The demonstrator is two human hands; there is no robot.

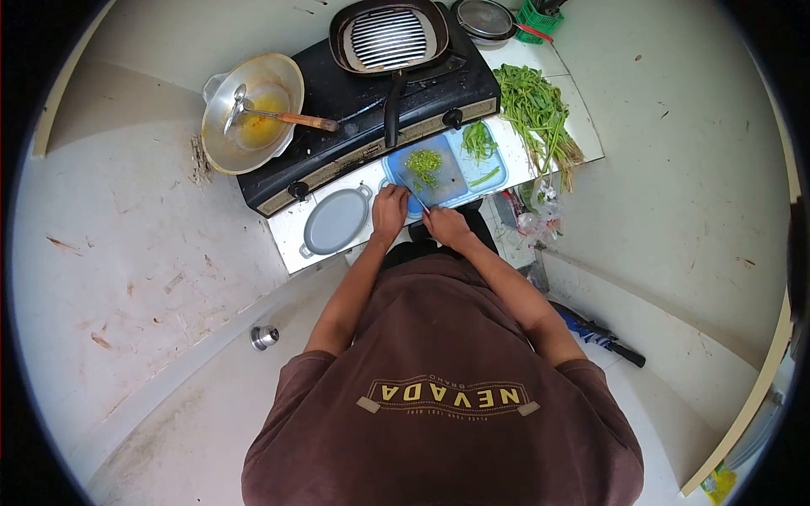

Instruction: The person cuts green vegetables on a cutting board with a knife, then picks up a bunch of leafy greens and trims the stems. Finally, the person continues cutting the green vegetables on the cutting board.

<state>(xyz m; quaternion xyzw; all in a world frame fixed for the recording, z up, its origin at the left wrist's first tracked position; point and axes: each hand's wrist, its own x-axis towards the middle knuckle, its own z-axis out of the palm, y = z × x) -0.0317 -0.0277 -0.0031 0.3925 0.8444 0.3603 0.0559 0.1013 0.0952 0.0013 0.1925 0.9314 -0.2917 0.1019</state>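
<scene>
My right hand (447,226) is closed round the handle of a knife (413,193), whose thin blade slants up and left across a blue cutting board (450,175). At the board's lower left edge, close to the blade, sits my left hand (389,209) with its fingers bent together. Whatever those fingers hold is too small to make out. Finely chopped green pieces (423,165) lie in a heap just beyond the blade. On the board's right section are longer cut greens (478,141) and a few loose green stalks (485,176).
A black gas stove (354,118) stands behind the board, bearing a ridged grill pan (391,39) and a wok (221,126) with a ladle (291,118). Leafy greens (536,110) lie to the right. A grey oval plate (336,221) is at left.
</scene>
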